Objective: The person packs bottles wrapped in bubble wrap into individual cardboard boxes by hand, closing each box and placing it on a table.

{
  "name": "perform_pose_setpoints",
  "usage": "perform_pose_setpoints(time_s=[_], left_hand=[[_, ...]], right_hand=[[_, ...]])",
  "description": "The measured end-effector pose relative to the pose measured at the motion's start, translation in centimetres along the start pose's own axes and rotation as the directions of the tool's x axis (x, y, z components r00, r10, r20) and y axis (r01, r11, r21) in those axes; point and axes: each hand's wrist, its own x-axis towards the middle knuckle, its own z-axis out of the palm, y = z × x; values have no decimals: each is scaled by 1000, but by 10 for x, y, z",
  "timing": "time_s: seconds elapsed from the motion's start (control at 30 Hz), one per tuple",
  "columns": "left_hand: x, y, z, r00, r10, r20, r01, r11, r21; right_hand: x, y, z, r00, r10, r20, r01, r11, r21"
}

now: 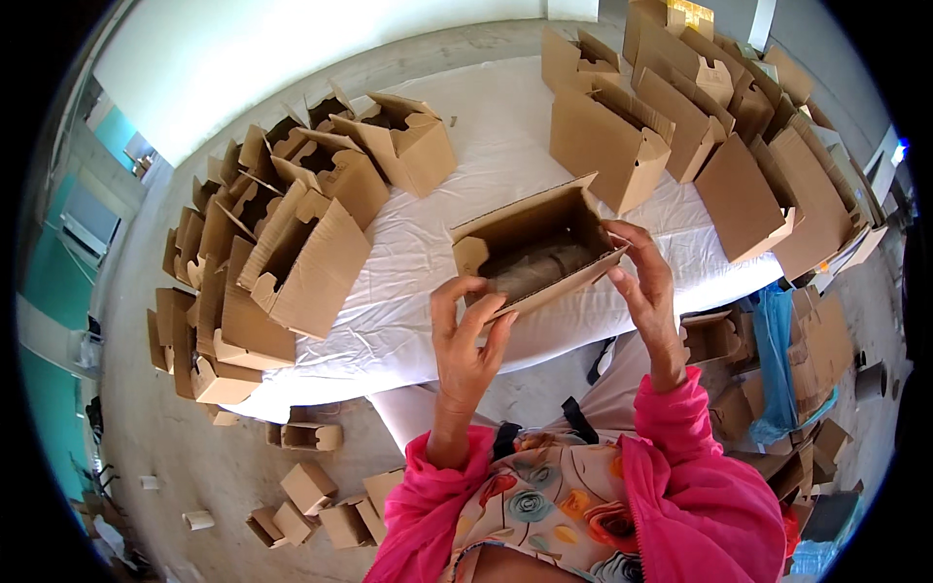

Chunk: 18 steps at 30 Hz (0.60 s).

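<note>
Pink sleeves [719,496] and a floral top [535,505] fill the lower middle of the frame, nearest the camera, and two bare hands reach up from them to the centre. The left hand [466,335] pinches the near left corner of a brown cardboard box [559,293], thumb against the near wall and fingers bent at the rim; the right hand [644,287] pinches the near right corner, thumb on the near wall, fingers curled over the end. At mid-frame, the box is over the front part of a white cloth [491,117]; I cannot tell whether its base touches. Inside it lies a pale, crumpled-looking item [539,269], too dim to identify. Its open top faces up toward the camera, and its long axis slants from lower left to upper right. Just beyond its far right corner stands an upright carton [604,151], close in on that side, with packed cartons [734,199] filling the upper right. More cartons [324,267] crowd the left, their dark insides unreadable. On the floor, small boxes [309,486] lie at lower left, and a blue plastic bag [773,355] hangs beside cardboard pieces [821,350] at right.
</note>
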Motion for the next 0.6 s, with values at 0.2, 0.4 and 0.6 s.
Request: perform_pose_setpoints(time_s=[0.2,0.4,0.6], left_hand=[[0,-2,3,999,-54,-3,54,998,14],[9,-11,6,985,-163,-47,165,986,20],[20,-8,12,970,-210,-119,215,976,24]], right_hand=[[3,18,4,994,103,25,-102,994,-43],[35,22,2,987,142,80,-150,983,110],[64,13,-13,896,331,295,-346,938,-2]])
